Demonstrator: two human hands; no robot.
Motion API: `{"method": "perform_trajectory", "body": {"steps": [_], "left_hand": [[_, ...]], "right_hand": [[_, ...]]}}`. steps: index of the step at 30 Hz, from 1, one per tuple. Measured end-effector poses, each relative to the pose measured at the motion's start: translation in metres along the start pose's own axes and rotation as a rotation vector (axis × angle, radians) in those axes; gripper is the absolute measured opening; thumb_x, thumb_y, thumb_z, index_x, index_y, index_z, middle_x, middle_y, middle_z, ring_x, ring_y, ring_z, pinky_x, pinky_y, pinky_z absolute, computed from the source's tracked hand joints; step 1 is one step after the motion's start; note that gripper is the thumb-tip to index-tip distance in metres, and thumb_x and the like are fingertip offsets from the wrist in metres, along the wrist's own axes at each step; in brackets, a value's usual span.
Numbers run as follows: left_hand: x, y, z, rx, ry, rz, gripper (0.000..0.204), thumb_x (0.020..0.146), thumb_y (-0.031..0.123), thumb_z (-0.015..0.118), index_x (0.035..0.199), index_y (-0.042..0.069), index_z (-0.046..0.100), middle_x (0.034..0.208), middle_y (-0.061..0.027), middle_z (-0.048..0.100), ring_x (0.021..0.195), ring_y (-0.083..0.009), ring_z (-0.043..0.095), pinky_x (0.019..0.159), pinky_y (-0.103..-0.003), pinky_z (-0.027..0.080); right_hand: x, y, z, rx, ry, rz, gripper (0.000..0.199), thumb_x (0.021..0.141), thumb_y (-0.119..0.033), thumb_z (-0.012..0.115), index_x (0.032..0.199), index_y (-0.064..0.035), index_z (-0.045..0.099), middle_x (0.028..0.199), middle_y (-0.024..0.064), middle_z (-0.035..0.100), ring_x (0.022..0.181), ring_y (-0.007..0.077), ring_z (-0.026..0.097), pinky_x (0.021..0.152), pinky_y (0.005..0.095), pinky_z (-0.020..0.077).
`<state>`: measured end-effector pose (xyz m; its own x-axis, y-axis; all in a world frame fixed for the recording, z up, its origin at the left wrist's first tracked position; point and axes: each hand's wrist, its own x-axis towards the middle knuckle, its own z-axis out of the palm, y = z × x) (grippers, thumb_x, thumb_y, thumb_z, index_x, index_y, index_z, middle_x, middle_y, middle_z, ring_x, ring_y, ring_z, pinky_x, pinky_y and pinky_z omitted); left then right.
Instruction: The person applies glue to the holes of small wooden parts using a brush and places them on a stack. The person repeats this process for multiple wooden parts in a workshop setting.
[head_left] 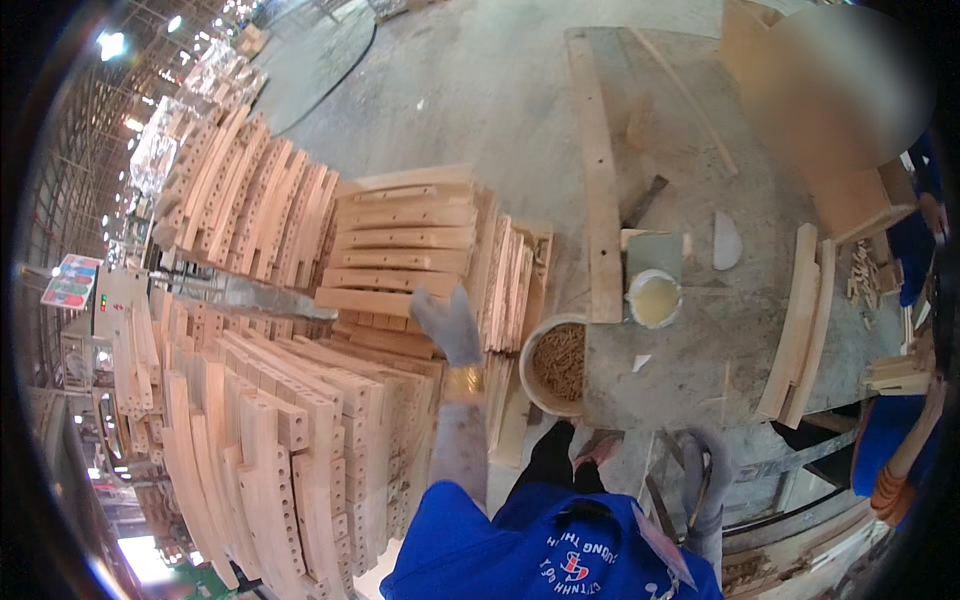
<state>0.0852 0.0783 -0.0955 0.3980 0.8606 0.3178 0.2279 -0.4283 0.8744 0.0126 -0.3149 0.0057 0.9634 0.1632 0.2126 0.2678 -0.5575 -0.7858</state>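
my left hand (450, 325), open in a grey glove, reaches to 12 o'clock at the stacked curved boards (400, 235), their length lying 9-to-3; my right hand (705, 470) hangs at 4 o'clock, grip unclear.

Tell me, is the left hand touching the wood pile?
Touching: the head view shows the gloved left hand resting flat on the stacked wood pieces, with no gap visible.

Your grey bench (690, 330) carries a long plank (598, 180) at its left, a glue cup (654, 298) beside it, two curved pieces (803, 320) at right.
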Motion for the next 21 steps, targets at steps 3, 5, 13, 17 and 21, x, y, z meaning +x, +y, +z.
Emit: {"method": "perform_trajectory", "body": {"steps": [3,5,13,17,21], "left_hand": [[-0.024,-0.009,-0.005,-0.581,0.154,-0.567,0.053,0.078,0.02,0.067,0.12,-0.005,0.046,0.121,-0.017,0.048,0.109,-0.0287,0.05,0.091,-0.038,0.044],[-0.006,-0.044,-0.022,-0.772,0.186,-0.911,0.057,0.078,0.017,0.069,0.124,-0.004,0.044,0.119,-0.0152,0.049,0.109,-0.0267,0.05,0.089,-0.034,0.046],[0.019,-0.079,-0.011,-0.9,0.029,-0.808,0.055,0.082,0.034,0.063,0.127,0.008,0.047,0.119,-0.0112,0.054,0.105,-0.0273,0.054,0.087,-0.041,0.048],[0.005,-0.058,-0.045,-0.93,-0.08,-0.918,0.058,0.079,0.027,0.065,0.13,0.008,0.045,0.122,-0.0121,0.052,0.109,-0.0276,0.052,0.093,-0.041,0.045],[-0.018,-0.004,-0.087,-0.997,-0.062,-0.651,0.055,0.085,0.032,0.061,0.131,0.008,0.043,0.121,-0.0117,0.053,0.111,-0.0275,0.051,0.094,-0.042,0.045]], "right_hand": [[0.011,-0.013,0.029,0.058,-0.075,0.03,0.026,0.075,0.005,0.063,0.1,-0.0018,0.06,0.085,0.0146,0.063,0.072,0.0266,0.062,0.066,0.0323,0.0487],[0.023,-0.027,0.035,0.11,-0.197,0.018,0.026,0.075,0.005,0.063,0.099,-0.0026,0.06,0.085,0.0144,0.063,0.072,0.027,0.063,0.066,0.0326,0.0488],[0.047,-0.036,0.062,0.115,-0.32,-0.136,0.031,0.077,0.0,0.063,0.108,-0.0057,0.058,0.089,0.0157,0.064,0.075,0.0314,0.064,0.065,0.0353,0.0516],[0.055,-0.043,0.048,0.171,-0.457,0.014,0.031,0.081,-0.007,0.063,0.112,-0.007,0.056,0.094,0.0159,0.063,0.081,0.0327,0.064,0.07,0.0381,0.0519],[0.046,-0.029,0.053,0.173,-0.391,-0.109,0.032,0.083,-0.012,0.064,0.113,-0.0084,0.055,0.096,0.0147,0.063,0.084,0.0323,0.063,0.072,0.0373,0.051]]}}
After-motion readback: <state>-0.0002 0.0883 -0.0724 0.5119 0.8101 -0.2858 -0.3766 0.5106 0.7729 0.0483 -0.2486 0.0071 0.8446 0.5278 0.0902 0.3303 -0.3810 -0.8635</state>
